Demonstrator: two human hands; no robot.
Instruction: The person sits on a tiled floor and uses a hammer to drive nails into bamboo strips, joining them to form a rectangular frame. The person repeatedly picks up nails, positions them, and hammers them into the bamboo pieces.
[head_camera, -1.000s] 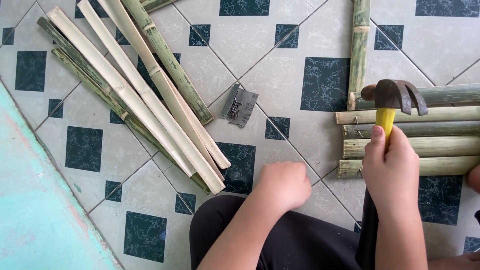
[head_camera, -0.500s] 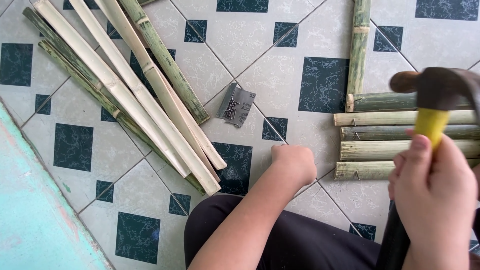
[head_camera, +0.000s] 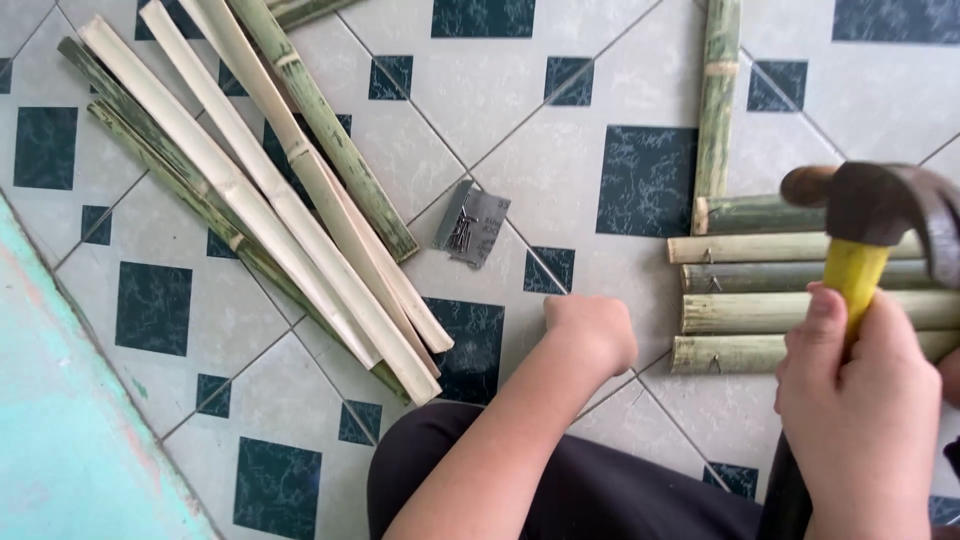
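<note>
Above the right hand (head_camera: 865, 400), clamped around a yellow handle, a dark hammer head (head_camera: 885, 205) raised over the bamboo frame (head_camera: 790, 300); fingers wrapped fully round the grip, thumb up along the yellow shaft. Directly beneath the hammer, four split bamboo slats laid side by side, cut ends lined up toward the left hand, small nails showing near those ends; one crosswise green strip (head_camera: 718, 100) running away from the grip, meeting the topmost slat at a corner. Left of the slat ends, left hand (head_camera: 592, 330) closed into a loose fist, knuckles on the tiled floor (head_camera: 560, 130), holding nothing that can be seen, just beside the frame but apart from it. Beyond the fist, a small grey packet of nails (head_camera: 470, 223) lying flat on bare tile, open floor all round it. Farther left, a loose bundle of bamboo strips (head_camera: 270, 190) lying diagonally, well apart from both hands. At far lower left, a turquoise surface (head_camera: 70, 430) bordering the tiles.
</note>
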